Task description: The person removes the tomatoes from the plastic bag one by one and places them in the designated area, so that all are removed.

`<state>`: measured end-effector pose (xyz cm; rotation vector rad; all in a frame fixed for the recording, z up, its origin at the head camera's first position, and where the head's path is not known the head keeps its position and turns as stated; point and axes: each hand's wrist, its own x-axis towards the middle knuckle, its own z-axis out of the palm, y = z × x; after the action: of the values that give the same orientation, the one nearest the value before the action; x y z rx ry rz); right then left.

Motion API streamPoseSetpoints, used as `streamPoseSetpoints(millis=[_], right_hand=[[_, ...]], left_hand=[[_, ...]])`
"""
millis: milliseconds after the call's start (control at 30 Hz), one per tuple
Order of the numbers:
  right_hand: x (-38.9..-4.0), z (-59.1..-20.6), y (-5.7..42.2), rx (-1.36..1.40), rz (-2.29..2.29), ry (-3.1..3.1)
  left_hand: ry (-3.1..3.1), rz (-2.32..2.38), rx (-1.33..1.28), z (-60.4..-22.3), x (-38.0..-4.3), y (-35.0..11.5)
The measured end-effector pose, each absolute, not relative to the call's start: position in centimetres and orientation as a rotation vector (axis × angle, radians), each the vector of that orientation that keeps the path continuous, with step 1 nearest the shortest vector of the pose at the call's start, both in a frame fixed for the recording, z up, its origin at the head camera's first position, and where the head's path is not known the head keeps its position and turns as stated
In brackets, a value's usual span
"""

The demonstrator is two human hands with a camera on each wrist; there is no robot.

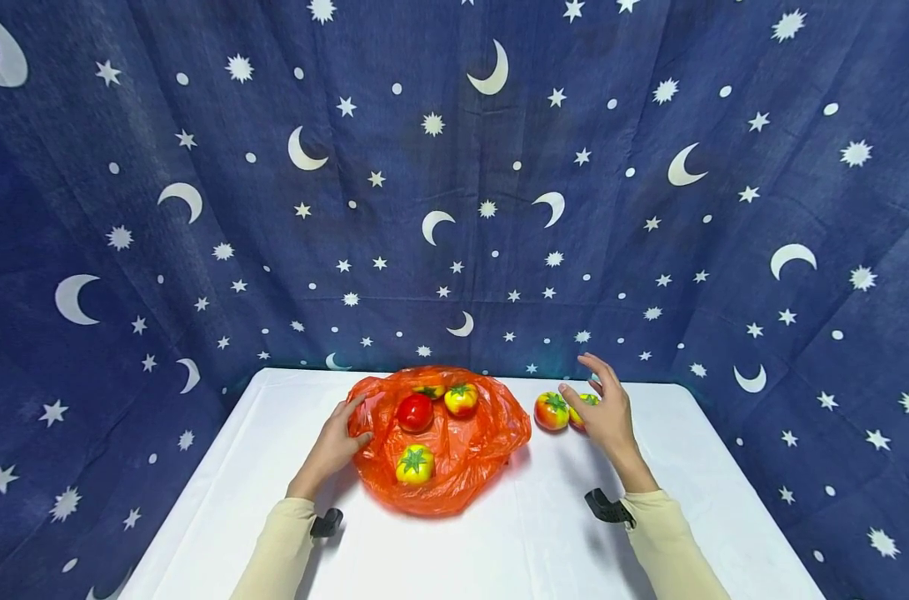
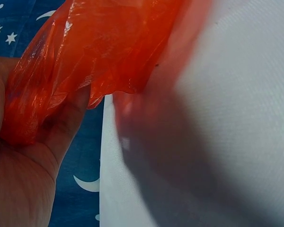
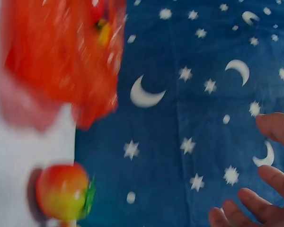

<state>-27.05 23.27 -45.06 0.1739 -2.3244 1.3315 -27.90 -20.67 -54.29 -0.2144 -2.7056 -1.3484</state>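
A thin red plastic bag (image 1: 454, 467) lies spread on the table, with a shiny red tomato (image 1: 415, 413) and several yellow-red tomatoes with green leafy tops, such as the tomato (image 1: 414, 464) toward the front, in it. My left hand (image 1: 332, 450) holds the bag's left edge; in the left wrist view the red film (image 2: 109, 42) bunches between thumb and fingers. To the right of the bag two more yellow-red tomatoes sit side by side, the left tomato (image 1: 551, 412) in full view, the other partly behind my right hand (image 1: 607, 417). That hand hovers with spread fingers, holding nothing.
A white cloth covers the table (image 1: 574, 542). Behind it and at both sides hangs a dark blue curtain (image 1: 484, 208) printed with moons and stars. Black straps with small mounts (image 1: 607, 507) sit at both wrists.
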Motion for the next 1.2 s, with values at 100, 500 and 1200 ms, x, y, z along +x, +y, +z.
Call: streamPoseSetpoints(millis=[100, 500, 1200], right_hand=[[-26.5, -44.8, 22.6, 0.214, 1.375, -2.32], [-25.0, -44.7, 19.9, 0.388, 1.578, -2.273], [-23.2, -45.6, 16.1, 0.579, 1.717, -2.29]], left_hand=[[-2.706, -1.341, -0.213, -54.4, -27.8, -20.7], [-2.697, -1.32, -0.218, -54.5, -27.8, -20.5], [-2.727, -1.336, -0.201, -54.2, -27.8, -20.5]])
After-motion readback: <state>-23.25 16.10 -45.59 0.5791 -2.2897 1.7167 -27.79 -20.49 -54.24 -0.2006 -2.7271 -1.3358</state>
